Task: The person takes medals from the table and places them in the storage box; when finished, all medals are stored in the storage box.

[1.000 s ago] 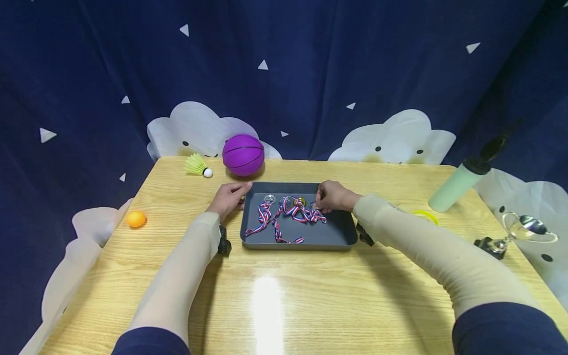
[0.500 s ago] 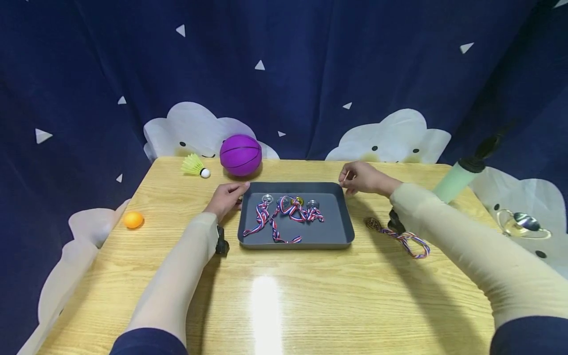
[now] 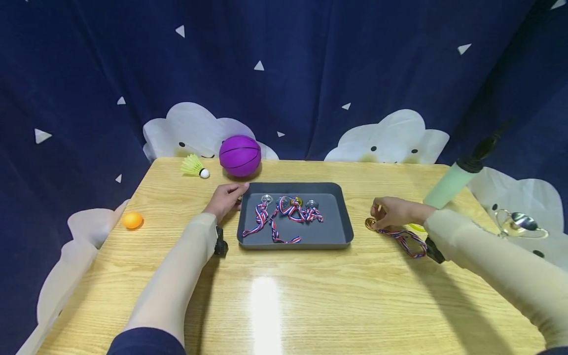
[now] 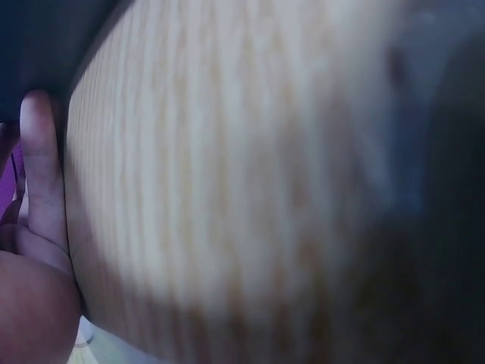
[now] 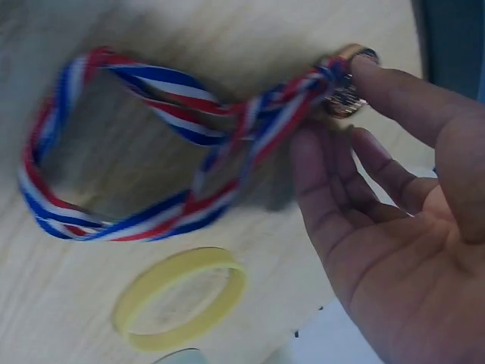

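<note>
My left hand [image 3: 224, 199] holds the dark grey tray [image 3: 310, 235] at its far left corner. In the left wrist view, a straight digit of that hand [image 4: 42, 174] lies against the tray's outer wall [image 4: 53, 45]. Several medals with red, white and blue ribbons [image 3: 293, 212] lie inside the tray. Right of the tray, my right hand [image 3: 392, 212] is at another medal [image 3: 370, 224] on the table. In the right wrist view, the thumb touches this bronze-coloured medal [image 5: 345, 102], with fingers on its other side. Its ribbon [image 5: 174, 114] lies in a loop.
A purple basketball [image 3: 240, 156] and a yellow shuttlecock [image 3: 194, 166] stand behind the tray. An orange ball [image 3: 132, 220] lies at the left. Towards the right are a yellow wristband [image 5: 182, 296], a light green bottle [image 3: 450, 185] and a silver trophy cup [image 3: 523, 222].
My right hand has left a medal in the tray, moved right past the tray's edge and come down at the medal on the table. The left hand stays on the tray.
</note>
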Motion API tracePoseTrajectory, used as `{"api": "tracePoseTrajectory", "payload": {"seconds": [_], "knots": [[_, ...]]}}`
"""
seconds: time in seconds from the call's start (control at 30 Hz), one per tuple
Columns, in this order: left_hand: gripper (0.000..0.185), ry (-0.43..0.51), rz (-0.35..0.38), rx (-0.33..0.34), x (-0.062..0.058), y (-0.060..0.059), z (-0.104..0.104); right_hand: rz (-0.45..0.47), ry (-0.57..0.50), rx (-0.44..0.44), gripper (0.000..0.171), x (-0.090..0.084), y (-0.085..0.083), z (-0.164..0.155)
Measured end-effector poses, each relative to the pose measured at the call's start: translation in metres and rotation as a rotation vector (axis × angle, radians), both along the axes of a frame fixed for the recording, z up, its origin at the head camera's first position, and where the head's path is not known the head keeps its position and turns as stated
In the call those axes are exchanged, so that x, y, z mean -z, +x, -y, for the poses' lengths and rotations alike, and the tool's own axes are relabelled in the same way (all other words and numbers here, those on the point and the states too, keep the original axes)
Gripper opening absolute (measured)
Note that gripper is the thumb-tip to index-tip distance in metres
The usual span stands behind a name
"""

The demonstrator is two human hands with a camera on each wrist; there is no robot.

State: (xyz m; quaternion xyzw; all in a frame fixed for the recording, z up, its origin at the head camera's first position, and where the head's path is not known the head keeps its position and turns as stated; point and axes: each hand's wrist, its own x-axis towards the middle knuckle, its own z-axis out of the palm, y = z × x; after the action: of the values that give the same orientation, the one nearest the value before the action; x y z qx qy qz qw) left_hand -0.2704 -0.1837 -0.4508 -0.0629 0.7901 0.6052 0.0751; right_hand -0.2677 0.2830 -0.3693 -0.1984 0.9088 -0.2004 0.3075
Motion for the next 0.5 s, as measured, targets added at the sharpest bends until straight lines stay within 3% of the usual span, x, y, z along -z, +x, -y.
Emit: {"api": "tracePoseTrajectory", "payload": {"seconds": [0.37,0.5], "knots": [[0.048,-0.001,0.022,0.002,-0.0040,0.0014,-0.0016,-0.168,-0.044,-0.046,0.020,0.0085,-0.0009,0.0004],[0.048,-0.004,0.010,-0.001,-0.0017,0.0018,-0.0009,-0.146,-0.120,0.000,0.015,0.0082,-0.0058,-0.0006]]}}
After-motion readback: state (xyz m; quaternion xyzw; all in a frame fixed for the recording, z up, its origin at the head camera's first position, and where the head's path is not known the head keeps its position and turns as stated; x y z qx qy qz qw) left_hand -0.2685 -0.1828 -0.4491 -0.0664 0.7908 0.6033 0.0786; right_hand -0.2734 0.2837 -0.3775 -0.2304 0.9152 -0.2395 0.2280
